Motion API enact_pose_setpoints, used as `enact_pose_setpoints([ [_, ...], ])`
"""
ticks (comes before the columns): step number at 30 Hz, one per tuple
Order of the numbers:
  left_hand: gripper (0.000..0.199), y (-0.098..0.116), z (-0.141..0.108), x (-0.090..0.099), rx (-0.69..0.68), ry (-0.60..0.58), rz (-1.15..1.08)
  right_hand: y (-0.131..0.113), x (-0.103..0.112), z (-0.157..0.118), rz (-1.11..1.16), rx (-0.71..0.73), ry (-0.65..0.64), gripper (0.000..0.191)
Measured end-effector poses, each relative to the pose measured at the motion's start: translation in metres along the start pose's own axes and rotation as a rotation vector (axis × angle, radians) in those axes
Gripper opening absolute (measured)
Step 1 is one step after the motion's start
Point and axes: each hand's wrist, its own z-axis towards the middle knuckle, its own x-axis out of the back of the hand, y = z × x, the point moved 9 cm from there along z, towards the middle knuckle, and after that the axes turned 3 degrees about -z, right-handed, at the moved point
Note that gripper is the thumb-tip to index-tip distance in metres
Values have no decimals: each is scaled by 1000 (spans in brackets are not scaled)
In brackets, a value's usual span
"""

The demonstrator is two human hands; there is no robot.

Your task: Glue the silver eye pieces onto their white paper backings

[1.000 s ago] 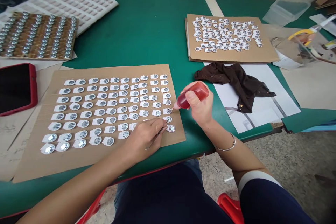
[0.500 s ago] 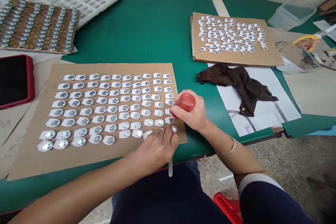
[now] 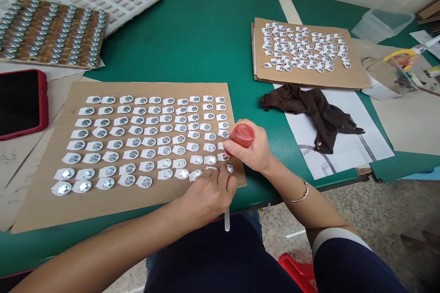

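Rows of small white tabs with round silver discs lie on a brown cardboard sheet (image 3: 113,210). My right hand (image 3: 252,146) is wrapped round a red bottle (image 3: 241,135), tilted over the discs at the sheet's right edge; its tip is hidden. Just below and to the left, my left hand (image 3: 209,192) is closed on a thin light-coloured stick (image 3: 227,220), whose end sticks out beneath the palm. The fingertips of my left hand rest by a disc (image 3: 223,157) under the bottle.
A red-cased phone (image 3: 20,104) and a board of metal parts (image 3: 80,36) are at the left. Another cardboard stack (image 3: 357,71) bears more tabs at the back right. A dark cloth (image 3: 319,114) lies on white paper; a clear container (image 3: 383,23) stands beyond.
The sheet and the things at the left appear slightly further right in the view. My left hand has shifted slightly right with the stick; my right hand stays nearly in place.
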Motion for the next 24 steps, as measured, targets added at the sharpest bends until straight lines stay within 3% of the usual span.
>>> enact_pose_setpoints([
  [24,9,-2,2,3,1,14,-19,-5,2,2,-57,54,41,32],
])
